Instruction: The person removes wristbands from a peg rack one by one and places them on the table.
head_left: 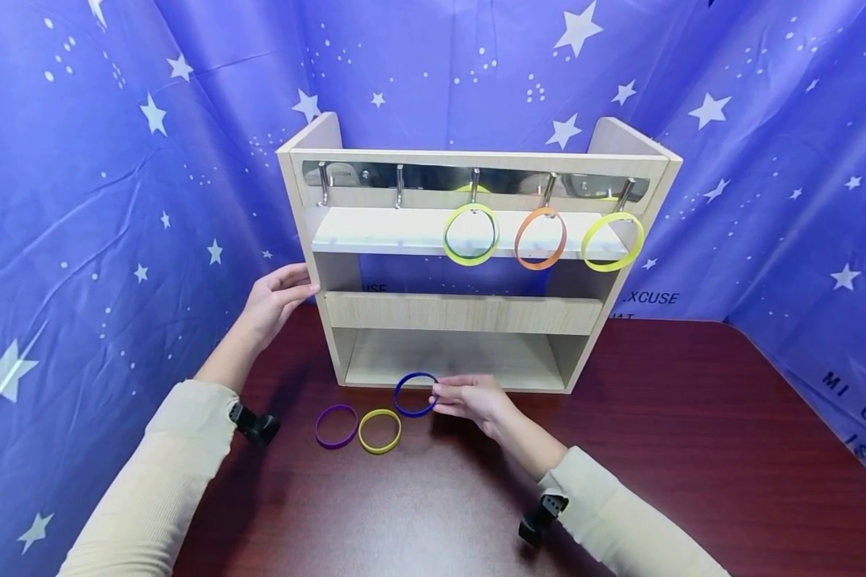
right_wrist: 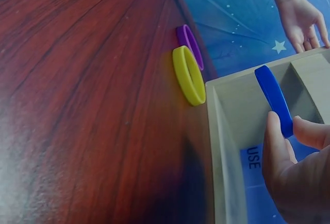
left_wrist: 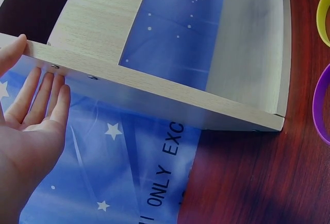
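Note:
My right hand [head_left: 476, 401] pinches a blue silicone wristband [right_wrist: 275, 100] between thumb and fingertips, just above the table before the shelf's lower opening. On the left, my left hand [head_left: 277, 300] touches the side panel of the wooden shelf [head_left: 462, 312]; in the left wrist view its straight fingers meet the outer face and the thumb lies at the front edge. A purple wristband [head_left: 336, 426] and a yellow wristband [head_left: 379, 432] lie side by side on the table. From the shelf's hooks hang a yellow-green wristband [head_left: 450, 242], an orange wristband [head_left: 540, 239] and a yellow wristband [head_left: 613, 242].
A metal rail [head_left: 433, 178] with several hooks runs along the shelf's upper front; the two left hooks carry no bands. The shelf stands on a dark red table [head_left: 693, 449]. Behind and beside it hangs a blue star-patterned curtain [head_left: 418, 72].

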The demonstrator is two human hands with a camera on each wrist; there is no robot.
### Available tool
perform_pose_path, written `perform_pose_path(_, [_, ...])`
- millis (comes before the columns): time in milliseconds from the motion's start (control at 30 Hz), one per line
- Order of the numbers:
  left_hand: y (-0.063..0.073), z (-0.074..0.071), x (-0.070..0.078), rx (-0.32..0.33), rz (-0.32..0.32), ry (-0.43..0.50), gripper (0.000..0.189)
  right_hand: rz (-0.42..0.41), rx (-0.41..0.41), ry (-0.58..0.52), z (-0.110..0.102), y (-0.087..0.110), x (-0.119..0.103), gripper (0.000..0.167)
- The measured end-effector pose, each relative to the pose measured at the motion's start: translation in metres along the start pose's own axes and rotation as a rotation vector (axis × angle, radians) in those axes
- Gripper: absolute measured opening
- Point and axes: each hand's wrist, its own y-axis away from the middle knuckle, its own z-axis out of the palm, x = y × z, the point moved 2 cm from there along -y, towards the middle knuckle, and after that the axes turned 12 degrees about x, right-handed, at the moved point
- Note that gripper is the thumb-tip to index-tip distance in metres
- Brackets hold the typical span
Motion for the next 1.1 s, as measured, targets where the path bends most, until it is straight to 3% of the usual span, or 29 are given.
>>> perform_pose_path(1100, [0.000, 0.000, 0.000, 0.005, 0.022, 0.015, 0.024, -0.027, 0.012, 0.144, -0.017, -0.002, 0.042, 0.035])
